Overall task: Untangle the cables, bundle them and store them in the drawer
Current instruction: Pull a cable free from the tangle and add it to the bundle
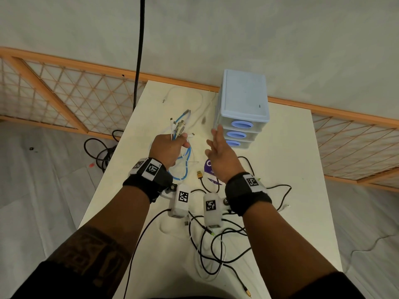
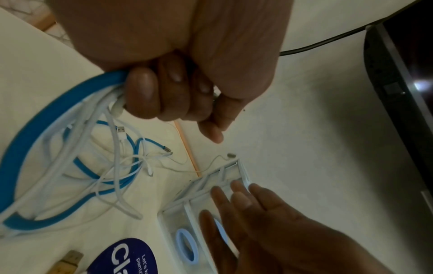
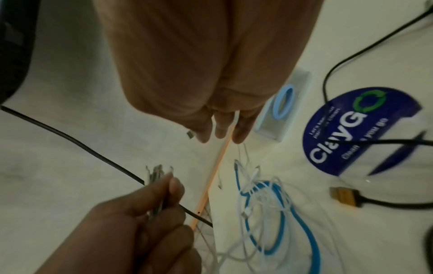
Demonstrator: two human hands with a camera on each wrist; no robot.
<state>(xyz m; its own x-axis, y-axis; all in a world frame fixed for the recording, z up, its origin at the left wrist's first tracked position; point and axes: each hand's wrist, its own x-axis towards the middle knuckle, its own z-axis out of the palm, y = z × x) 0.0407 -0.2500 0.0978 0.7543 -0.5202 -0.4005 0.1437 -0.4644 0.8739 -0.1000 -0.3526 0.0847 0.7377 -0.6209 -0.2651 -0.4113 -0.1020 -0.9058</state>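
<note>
My left hand [image 1: 170,147] grips a bundle of blue and white cables [image 1: 181,128]; their metal plugs stick out above the fist and loops hang below it [image 2: 46,120]. My right hand [image 1: 218,147] is open with straight fingers, holding nothing, just left of the drawer fronts of the light-blue three-drawer unit [image 1: 244,104]. All three drawers look shut. In the right wrist view the right hand [image 3: 220,115] hovers over the table, with the left hand [image 3: 140,213] holding the plugs [image 3: 157,174] below it. A tangle of black and white cables [image 1: 216,244] lies at the near end of the table.
A thin white cable [image 1: 185,98] lies at the back of the white table [image 1: 291,169]. A round blue sticker [image 3: 351,129] and a gold-plugged black cable [image 3: 344,196] lie mid-table. A thick black cord [image 1: 140,50] hangs at the far left corner. More black cable lies on the floor [image 1: 101,152].
</note>
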